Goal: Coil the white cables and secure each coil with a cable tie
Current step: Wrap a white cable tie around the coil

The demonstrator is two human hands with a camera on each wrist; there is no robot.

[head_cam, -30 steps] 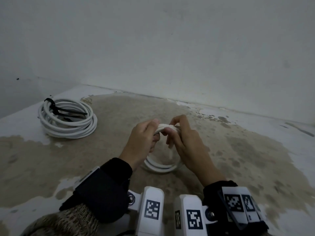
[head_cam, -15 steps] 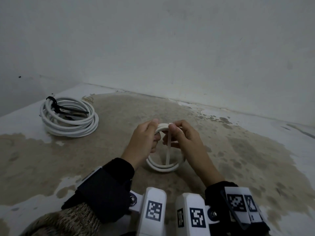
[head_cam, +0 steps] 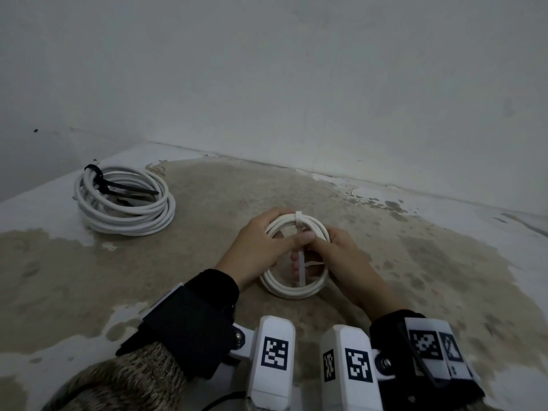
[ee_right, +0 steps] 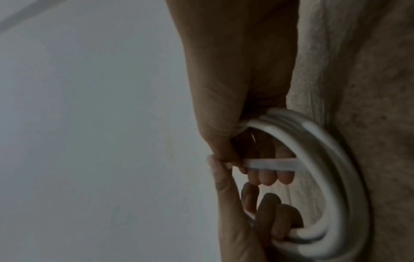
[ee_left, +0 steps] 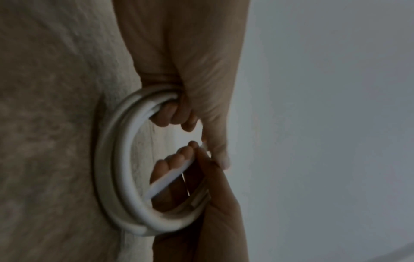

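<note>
Both hands were on the small white coil (head_cam: 293, 259), which stood nearly upright on the stained floor (head_cam: 415, 262), its lower edge touching the ground. My left hand (head_cam: 255, 247) had its fingers curled round the left side of the coil, thumb stretched across toward the middle. My right hand (head_cam: 335, 256) pinched the tail of the white cable tie (head_cam: 300, 253) between thumb and forefinger, while its other fingers hooked through the ring. The tie's head sat on top of the bundle and the strap ran down across the opening, so I judged I was in the middle of drawing it tight.

Away to the left, well apart from me, lay the larger white coil (head_cam: 124, 203), already bound with black ties (head_cam: 118, 185), so this one looked like what remained.

What worried me was the loose look of the turns: if I pulled the tail at an angle, the loop could slide along the bundle and close on only some strands. A slack left grip would let the turns spring apart before the tie locked. My pinch sat close to the strap's smooth end in the wrist views, and it might slip out under a hard pull
</note>
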